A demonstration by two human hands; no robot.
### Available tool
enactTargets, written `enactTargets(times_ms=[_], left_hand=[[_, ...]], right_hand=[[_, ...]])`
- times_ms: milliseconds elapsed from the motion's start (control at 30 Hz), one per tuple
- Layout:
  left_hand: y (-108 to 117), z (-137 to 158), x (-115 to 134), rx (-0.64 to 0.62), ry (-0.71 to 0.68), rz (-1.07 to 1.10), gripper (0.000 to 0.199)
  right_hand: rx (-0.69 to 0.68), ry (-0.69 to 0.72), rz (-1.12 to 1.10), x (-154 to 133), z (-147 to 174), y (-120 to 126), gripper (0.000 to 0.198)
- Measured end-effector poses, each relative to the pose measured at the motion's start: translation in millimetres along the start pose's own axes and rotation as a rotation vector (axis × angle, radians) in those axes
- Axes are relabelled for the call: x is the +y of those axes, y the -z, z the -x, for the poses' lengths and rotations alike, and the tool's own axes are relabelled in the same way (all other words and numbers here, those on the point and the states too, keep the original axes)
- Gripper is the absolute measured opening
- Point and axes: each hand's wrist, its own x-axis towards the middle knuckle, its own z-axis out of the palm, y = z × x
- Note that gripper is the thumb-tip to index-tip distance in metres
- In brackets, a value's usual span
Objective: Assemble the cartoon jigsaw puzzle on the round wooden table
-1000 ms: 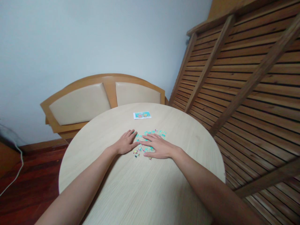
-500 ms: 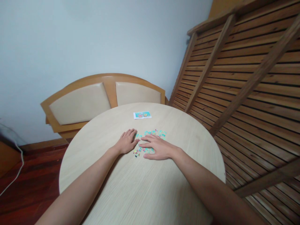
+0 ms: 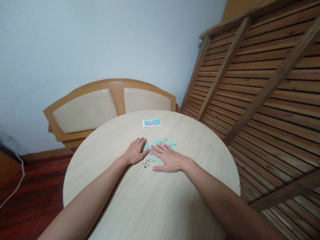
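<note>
Many small teal, pink and yellow jigsaw puzzle pieces (image 3: 172, 143) lie scattered on the round wooden table (image 3: 130, 206). My left hand (image 3: 136, 151) rests flat at their left edge, palm down, fingers stretched out. Across from it, my right hand (image 3: 168, 158) is spread over the pieces with its thumb apart, hiding some of them. Its fingertips come close to my left thumb. Beyond both hands lies a picture card (image 3: 152, 123) with cartoon figures on a teal ground.
A padded wooden headboard (image 3: 117, 96) stands against the pale wall behind the table. Slatted wooden panels (image 3: 250, 86) lean along the right side. A white cable (image 3: 21, 176) runs down to the dark red floor at the left.
The fingers of my right hand have shifted slightly forward and drawn together, away from the thumb, uncovering pieces between them. My left hand stays nearly still.
</note>
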Motion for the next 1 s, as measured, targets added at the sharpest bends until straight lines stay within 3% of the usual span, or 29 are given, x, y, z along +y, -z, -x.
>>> enactTargets(times_ms=[300, 567, 733, 1000], left_hand=[[3, 3, -1, -0.071, 0.011, -0.004, 0.073], [13, 10, 11, -0.141, -0.027, -0.042, 0.084], [13, 13, 22, -0.128, -0.069, -0.03, 0.083], [11, 9, 25, -0.097, -0.01, -0.029, 0.073]], right_hand=[[0.048, -0.021, 0.045, 14, 5, 11, 0.09], [-0.006, -0.312, 0.005, 49, 15, 10, 0.105], [-0.009, -0.276, 0.001, 37, 8, 3, 0.103], [0.055, -0.148, 0.019, 21, 1, -3, 0.094]])
